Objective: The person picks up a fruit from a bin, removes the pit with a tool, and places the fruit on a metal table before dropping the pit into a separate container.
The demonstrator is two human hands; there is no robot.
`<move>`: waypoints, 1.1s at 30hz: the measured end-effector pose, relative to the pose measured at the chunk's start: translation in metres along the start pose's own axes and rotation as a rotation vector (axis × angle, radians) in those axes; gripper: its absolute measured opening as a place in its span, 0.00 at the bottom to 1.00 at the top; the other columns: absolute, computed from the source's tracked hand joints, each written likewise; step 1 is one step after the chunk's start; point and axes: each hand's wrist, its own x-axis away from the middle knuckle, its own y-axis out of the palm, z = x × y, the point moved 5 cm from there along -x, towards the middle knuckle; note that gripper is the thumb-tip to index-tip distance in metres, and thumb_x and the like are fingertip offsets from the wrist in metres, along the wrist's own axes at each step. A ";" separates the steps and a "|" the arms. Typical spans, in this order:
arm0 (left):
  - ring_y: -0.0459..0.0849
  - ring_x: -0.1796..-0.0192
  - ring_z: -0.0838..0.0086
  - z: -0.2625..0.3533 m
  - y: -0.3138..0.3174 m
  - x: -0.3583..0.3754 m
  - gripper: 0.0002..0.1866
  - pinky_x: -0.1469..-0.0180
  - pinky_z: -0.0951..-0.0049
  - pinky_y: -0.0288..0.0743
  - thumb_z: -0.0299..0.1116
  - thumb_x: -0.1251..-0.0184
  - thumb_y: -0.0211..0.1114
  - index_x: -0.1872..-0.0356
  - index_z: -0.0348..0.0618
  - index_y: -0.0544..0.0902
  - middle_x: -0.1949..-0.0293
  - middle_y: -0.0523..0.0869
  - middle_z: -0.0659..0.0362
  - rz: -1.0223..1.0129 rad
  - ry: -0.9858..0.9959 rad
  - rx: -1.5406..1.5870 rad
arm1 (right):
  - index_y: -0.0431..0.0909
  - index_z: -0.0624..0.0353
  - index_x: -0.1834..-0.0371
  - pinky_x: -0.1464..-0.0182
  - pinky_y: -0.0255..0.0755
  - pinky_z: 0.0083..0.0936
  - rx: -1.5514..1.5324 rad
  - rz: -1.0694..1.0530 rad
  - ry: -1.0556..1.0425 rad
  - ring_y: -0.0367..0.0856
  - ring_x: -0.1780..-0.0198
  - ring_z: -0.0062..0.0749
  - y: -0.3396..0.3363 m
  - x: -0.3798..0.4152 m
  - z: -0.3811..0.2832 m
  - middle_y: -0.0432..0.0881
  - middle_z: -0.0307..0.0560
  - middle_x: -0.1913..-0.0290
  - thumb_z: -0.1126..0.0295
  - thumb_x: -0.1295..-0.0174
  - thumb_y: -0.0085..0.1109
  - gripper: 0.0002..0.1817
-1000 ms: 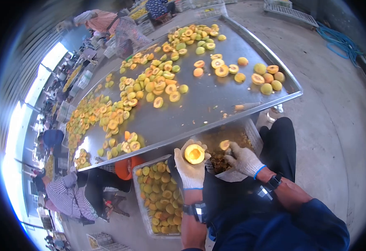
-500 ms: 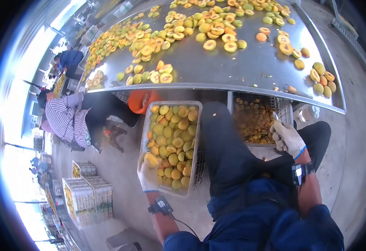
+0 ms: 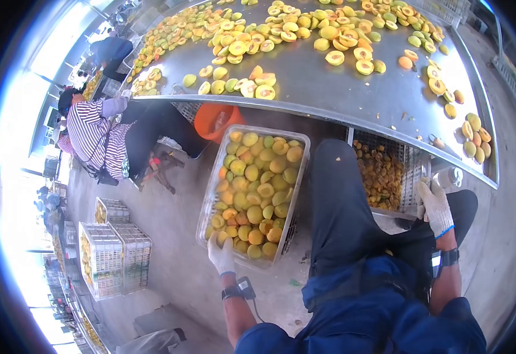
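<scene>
My left hand, in a white knitted glove, is at the near left corner of a plastic crate full of whole and cut yellow-green apricots. Its fingers close around an apricot at the crate's edge. My right hand, gloved too, has its fingers curled beside the right side of a second crate. Anything inside that hand is hidden. Brown-orange scraps, perhaps pits, lie in this second crate, between my knees and partly under the table.
A metal table carries many halved apricots. An orange bucket stands beneath its edge. A person in a striped top sits at left. Stacked crates stand on the floor. A white cup-like container is at right.
The view has swung, shifting the crates and table. My left hand has moved from the crate's left side to its near corner. My right hand has drawn back from over the scraps to the crate's side.
</scene>
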 end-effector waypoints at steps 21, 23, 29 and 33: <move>0.77 0.33 0.42 -0.042 0.043 -0.042 0.29 0.31 0.50 0.74 0.38 0.31 0.67 0.31 0.37 0.79 0.29 0.75 0.37 0.166 0.092 -0.817 | 0.78 0.59 0.48 0.82 0.60 0.16 -0.100 0.073 -0.070 0.72 0.82 0.15 0.000 0.015 -0.048 0.75 0.32 0.75 0.63 0.21 0.53 0.11; 0.80 0.38 0.41 -0.023 0.052 -0.042 0.26 0.34 0.48 0.75 0.38 0.31 0.66 0.35 0.35 0.81 0.35 0.80 0.37 0.219 0.134 -0.731 | 0.79 0.60 0.43 0.78 0.62 0.17 -0.151 0.156 -0.117 0.74 0.78 0.15 -0.006 0.014 -0.053 0.77 0.32 0.72 0.67 0.23 0.55 0.12; 0.85 0.46 0.44 0.061 0.057 -0.061 0.15 0.41 0.50 0.78 0.30 0.28 0.64 0.47 0.30 0.87 0.48 0.87 0.40 0.210 0.335 -0.305 | 0.81 0.58 0.52 0.52 0.77 0.38 0.544 0.413 -0.550 0.85 0.56 0.48 -0.081 -0.021 -0.085 0.84 0.52 0.60 0.72 0.37 0.65 0.11; 0.87 0.51 0.47 0.154 0.084 -0.055 0.11 0.46 0.54 0.81 0.27 0.28 0.64 0.53 0.29 0.88 0.52 0.87 0.42 0.140 0.540 -0.116 | 0.83 0.55 0.53 0.50 0.77 0.43 0.885 0.615 -0.486 0.86 0.51 0.49 -0.154 -0.080 -0.060 0.85 0.53 0.55 0.71 0.36 0.62 0.09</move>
